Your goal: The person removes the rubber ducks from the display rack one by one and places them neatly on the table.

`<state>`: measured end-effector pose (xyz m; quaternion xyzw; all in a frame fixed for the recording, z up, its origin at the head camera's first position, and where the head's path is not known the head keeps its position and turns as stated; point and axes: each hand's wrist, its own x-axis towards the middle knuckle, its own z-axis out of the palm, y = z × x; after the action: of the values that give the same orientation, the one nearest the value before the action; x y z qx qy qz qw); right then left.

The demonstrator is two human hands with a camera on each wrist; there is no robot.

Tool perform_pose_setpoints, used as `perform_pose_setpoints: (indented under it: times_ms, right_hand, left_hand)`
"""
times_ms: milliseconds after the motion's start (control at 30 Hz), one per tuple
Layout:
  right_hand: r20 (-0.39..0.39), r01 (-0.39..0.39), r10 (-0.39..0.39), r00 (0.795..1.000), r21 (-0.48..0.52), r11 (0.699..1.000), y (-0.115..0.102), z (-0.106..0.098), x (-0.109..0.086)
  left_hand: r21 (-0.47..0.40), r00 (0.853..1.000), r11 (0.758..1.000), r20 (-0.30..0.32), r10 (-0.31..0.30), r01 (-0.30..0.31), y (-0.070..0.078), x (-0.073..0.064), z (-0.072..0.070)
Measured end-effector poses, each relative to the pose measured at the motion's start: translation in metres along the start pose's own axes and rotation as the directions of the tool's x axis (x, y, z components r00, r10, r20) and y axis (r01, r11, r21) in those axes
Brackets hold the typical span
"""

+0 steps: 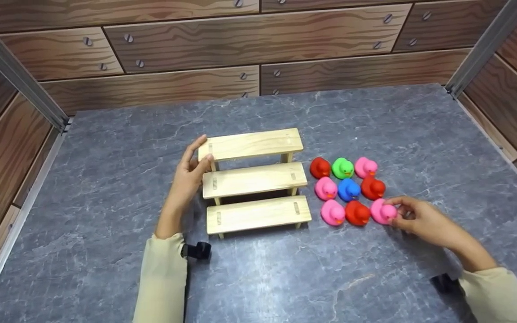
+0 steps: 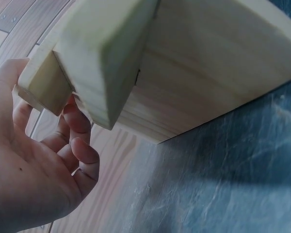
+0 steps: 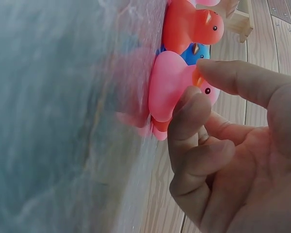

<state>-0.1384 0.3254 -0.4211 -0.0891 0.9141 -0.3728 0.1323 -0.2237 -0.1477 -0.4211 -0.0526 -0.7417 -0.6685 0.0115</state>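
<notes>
A small three-step wooden stand of pale wood stands on the grey marbled surface. My left hand grips the left end of its top step, thumb in front and fingers behind; the left wrist view shows that hand around the step's edge. To the right of the stand, several rubber ducks sit in three rows. At the near right corner of the group my right hand pinches a pink duck between thumb and fingers. This duck appears to rest on the surface in the right wrist view.
Beside the held duck is a red duck, with another red duck behind it. A blue duck sits mid-group and a green duck in the back row. Wood-patterned walls enclose the back and sides.
</notes>
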Motion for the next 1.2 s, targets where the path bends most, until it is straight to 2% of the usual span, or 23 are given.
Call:
perform_pose_setpoints:
  times_ms: [500, 767, 1033, 1200]
  right_hand:
    - [0.012, -0.019, 0.018, 1.000, 0.020, 1.000, 0.001, 0.000, -0.002]
    - [0.018, 0.001, -0.001, 1.000, 0.034, 0.999, 0.003, -0.002, -0.004]
    - [0.024, 0.011, -0.012, 1.000, 0.055, 0.998, 0.002, -0.010, -0.005]
    - [0.004, 0.022, -0.022, 1.000, 0.033, 0.999, -0.001, -0.018, -0.009]
  left_hand:
    - [-0.037, 1.000, 0.999, 0.019, -0.018, 0.018, -0.002, 0.003, 0.003]
    - [0.026, 1.000, 1.000, 0.016, -0.009, 0.008, 0.000, 0.004, 0.004]
    - [0.025, 0.998, 0.999, 0.039, -0.042, 0.041, 0.007, 0.005, 0.000]
    - [0.083, 0.999, 0.996, 0.030, -0.017, 0.014, 0.009, 0.004, -0.007]
